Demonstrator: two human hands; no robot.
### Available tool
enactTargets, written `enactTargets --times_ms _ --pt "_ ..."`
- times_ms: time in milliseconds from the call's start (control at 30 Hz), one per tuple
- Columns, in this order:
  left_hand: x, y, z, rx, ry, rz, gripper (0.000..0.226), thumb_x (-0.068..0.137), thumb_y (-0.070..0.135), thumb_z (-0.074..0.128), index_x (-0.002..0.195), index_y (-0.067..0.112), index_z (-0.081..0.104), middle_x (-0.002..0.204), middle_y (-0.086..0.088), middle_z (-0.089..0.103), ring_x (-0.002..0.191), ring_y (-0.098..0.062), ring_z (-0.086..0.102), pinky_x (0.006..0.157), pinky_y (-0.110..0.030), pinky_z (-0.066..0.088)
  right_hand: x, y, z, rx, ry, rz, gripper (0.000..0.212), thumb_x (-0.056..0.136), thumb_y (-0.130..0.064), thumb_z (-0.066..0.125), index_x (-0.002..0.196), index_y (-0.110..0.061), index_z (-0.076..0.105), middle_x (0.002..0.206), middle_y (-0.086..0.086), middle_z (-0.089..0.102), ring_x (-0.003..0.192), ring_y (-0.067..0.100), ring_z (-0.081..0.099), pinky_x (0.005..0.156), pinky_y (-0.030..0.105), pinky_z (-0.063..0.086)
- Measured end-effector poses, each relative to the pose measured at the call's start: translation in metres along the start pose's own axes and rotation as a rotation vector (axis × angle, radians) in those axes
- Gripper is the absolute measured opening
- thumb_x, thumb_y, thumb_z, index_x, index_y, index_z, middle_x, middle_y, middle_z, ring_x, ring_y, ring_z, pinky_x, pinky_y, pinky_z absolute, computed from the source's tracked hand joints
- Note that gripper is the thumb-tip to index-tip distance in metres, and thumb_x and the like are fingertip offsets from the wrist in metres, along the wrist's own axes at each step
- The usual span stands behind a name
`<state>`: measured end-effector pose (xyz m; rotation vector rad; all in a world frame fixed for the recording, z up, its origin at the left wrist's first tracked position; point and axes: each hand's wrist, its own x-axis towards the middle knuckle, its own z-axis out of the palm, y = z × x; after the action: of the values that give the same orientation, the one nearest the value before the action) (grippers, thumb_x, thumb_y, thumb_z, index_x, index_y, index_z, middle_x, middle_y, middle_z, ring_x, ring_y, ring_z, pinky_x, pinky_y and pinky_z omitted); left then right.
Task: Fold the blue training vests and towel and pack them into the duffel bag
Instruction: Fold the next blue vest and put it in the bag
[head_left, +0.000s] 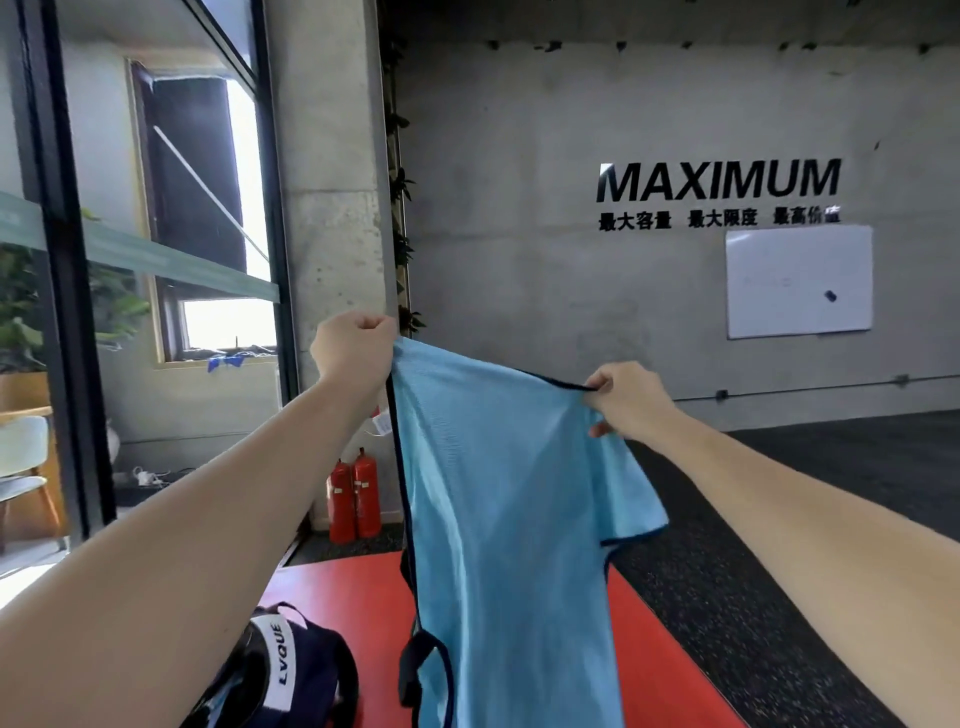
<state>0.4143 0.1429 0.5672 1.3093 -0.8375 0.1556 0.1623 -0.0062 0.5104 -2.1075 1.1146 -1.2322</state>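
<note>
A person holds a blue vest (509, 499) up in the air with both arms stretched out. The left hand (353, 353) is closed in a fist around one top corner. The right hand (626, 400) pinches the dark top edge on the right side. The vest hangs down over a red mat (358, 587). A dark duffel bag (291, 670) sits on the mat, near and to the left.

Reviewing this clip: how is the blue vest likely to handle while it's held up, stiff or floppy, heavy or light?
The blue vest looks floppy: it sags between the left hand and right hand and hangs in loose folds. Probably light, since pinches at its top edge carry it. Its sheen hints it may be slippery.
</note>
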Motion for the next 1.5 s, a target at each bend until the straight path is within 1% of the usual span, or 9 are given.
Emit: enactTargets --times_ms 200,333,500,667,867,1000,1167,1400,1500 --pt "0.023 -0.022 -0.007 -0.018 0.114 -0.018 0.03 0.095 0.01 0.05 0.106 0.022 0.074 0.099 0.007 0.07 0.078 -0.013 0.062 0.065 -0.026 0.053 0.026 -0.009 0.004 0.088 -0.034 0.021 0.006 0.094 -0.015 0.07 0.094 -0.01 0.067 0.091 0.012 0.072 0.06 0.023 0.074 0.048 0.03 0.056" --pt "0.038 -0.059 -0.004 0.01 0.034 -0.046 0.019 0.095 0.014 0.057 0.103 0.026 0.069 0.1 0.008 0.069 0.08 -0.01 0.062 0.059 -0.02 0.046 0.041 0.005 0.024 -0.024 -0.07 0.025 0.02 0.088 -0.028 0.078 0.088 -0.011 0.069 0.076 0.01 0.075 0.058 0.02 0.074 0.053 0.03 0.058" --pt "0.054 -0.134 0.01 0.102 -0.086 -0.131 0.021 0.088 0.01 0.068 0.091 0.03 0.07 0.095 0.006 0.073 0.081 -0.009 0.064 0.064 -0.018 0.048 0.063 0.043 0.076 -0.06 -0.106 0.022 0.008 0.09 -0.014 0.075 0.086 -0.008 0.071 0.078 0.011 0.074 0.063 0.019 0.074 0.049 0.026 0.056" --pt "0.067 -0.214 0.034 0.168 -0.055 -0.196 0.022 0.084 0.006 0.065 0.084 0.027 0.071 0.085 0.003 0.073 0.072 -0.015 0.068 0.074 -0.033 0.06 0.097 0.093 0.143 -0.208 -0.098 -0.036 0.005 0.091 -0.013 0.069 0.091 -0.012 0.073 0.082 0.003 0.072 0.06 0.012 0.065 0.055 0.021 0.054" --pt "0.085 -0.29 0.064 0.232 -0.085 -0.175 0.025 0.086 0.009 0.064 0.101 0.029 0.069 0.096 0.009 0.071 0.088 -0.013 0.067 0.077 -0.025 0.056 0.129 0.138 0.215 -0.236 -0.146 -0.073 0.021 0.096 -0.012 0.06 0.116 -0.012 0.068 0.116 0.007 0.066 0.109 0.023 0.06 0.085 0.023 0.039" --pt "0.079 -0.339 0.077 0.399 -0.329 -0.215 0.055 0.079 0.018 0.067 0.133 0.025 0.06 0.124 0.001 0.065 0.102 -0.024 0.066 0.09 -0.04 0.058 0.125 0.163 0.253 -0.254 -0.285 -0.101 0.045 0.094 -0.008 0.061 0.139 -0.01 0.054 0.144 0.01 0.052 0.13 0.026 0.051 0.105 0.029 0.036" --pt "0.025 -0.383 0.07 0.43 -0.411 -0.312 0.057 0.08 0.017 0.067 0.136 0.029 0.059 0.122 0.002 0.064 0.092 -0.03 0.071 0.085 -0.043 0.06 0.084 0.196 0.285 -0.258 -0.428 -0.048 0.042 0.093 -0.011 0.063 0.135 -0.015 0.057 0.137 0.007 0.057 0.115 0.026 0.061 0.101 0.038 0.047" --pt "-0.085 -0.377 0.053 0.288 -0.572 -0.408 0.04 0.087 0.01 0.07 0.123 0.026 0.066 0.118 0.009 0.067 0.08 -0.018 0.071 0.071 -0.039 0.061 -0.007 0.213 0.292 -0.209 -0.555 0.016 0.034 0.095 -0.011 0.062 0.129 -0.011 0.062 0.129 0.003 0.065 0.107 0.014 0.06 0.083 0.016 0.037" --pt "-0.138 -0.36 0.041 0.203 -0.618 -0.459 0.032 0.085 0.007 0.068 0.109 0.028 0.071 0.099 0.014 0.072 0.074 -0.017 0.07 0.071 -0.044 0.058 -0.058 0.215 0.285 -0.118 -0.589 0.086 0.027 0.094 -0.019 0.064 0.121 -0.02 0.065 0.122 -0.003 0.068 0.101 0.009 0.064 0.088 0.024 0.049"
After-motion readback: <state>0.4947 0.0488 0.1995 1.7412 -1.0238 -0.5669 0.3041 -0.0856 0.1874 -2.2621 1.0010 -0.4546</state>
